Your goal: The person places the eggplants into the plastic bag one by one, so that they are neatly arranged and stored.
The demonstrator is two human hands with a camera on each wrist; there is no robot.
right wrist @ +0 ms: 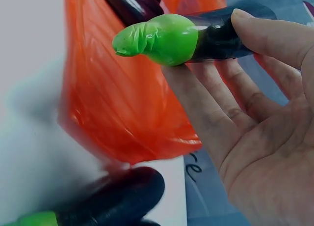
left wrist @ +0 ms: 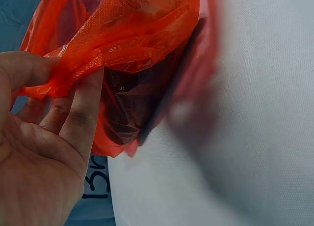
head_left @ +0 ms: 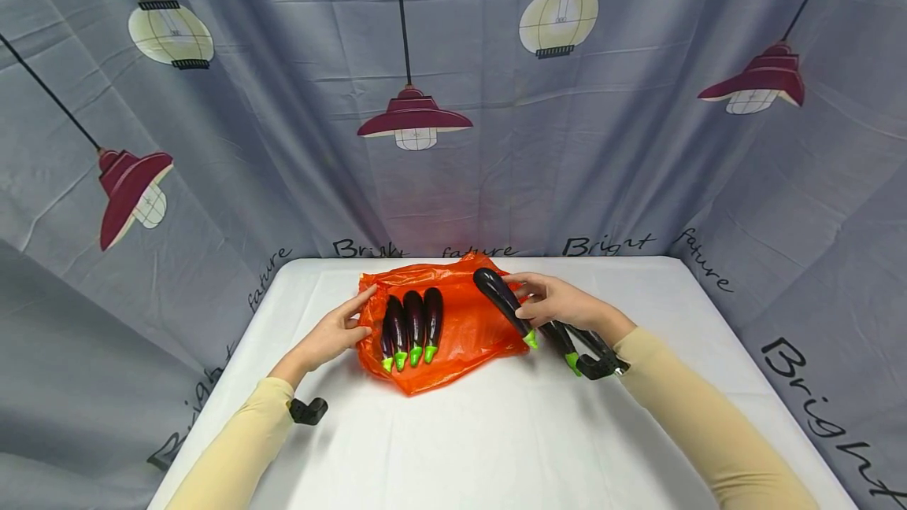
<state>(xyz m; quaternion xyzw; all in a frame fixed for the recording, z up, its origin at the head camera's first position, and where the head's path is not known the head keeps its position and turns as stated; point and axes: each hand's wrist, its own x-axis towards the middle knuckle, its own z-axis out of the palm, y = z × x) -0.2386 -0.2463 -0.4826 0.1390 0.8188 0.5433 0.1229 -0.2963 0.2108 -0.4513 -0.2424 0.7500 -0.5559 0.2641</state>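
An orange-red plastic bag (head_left: 460, 329) lies on the table, with several dark purple, green-stemmed eggplants (head_left: 414, 321) side by side on its left part. My left hand (head_left: 335, 341) pinches the bag's left edge between thumb and fingers; in the left wrist view the bunched plastic (left wrist: 83, 64) sits in that grip. Above the bag's right part, my right hand (head_left: 560, 304) holds one eggplant (head_left: 505, 301) tilted, its green stem end toward the near side. The right wrist view shows the thumb on top of this eggplant (right wrist: 221, 32) and the fingers beneath.
More eggplants (head_left: 560, 341) lie on the table right of the bag, partly hidden under my right hand and wrist. The white table (head_left: 453, 447) has grey printed curtains (head_left: 453, 187) behind and on both sides. A black wrist camera (head_left: 308, 412) sits on each wrist.
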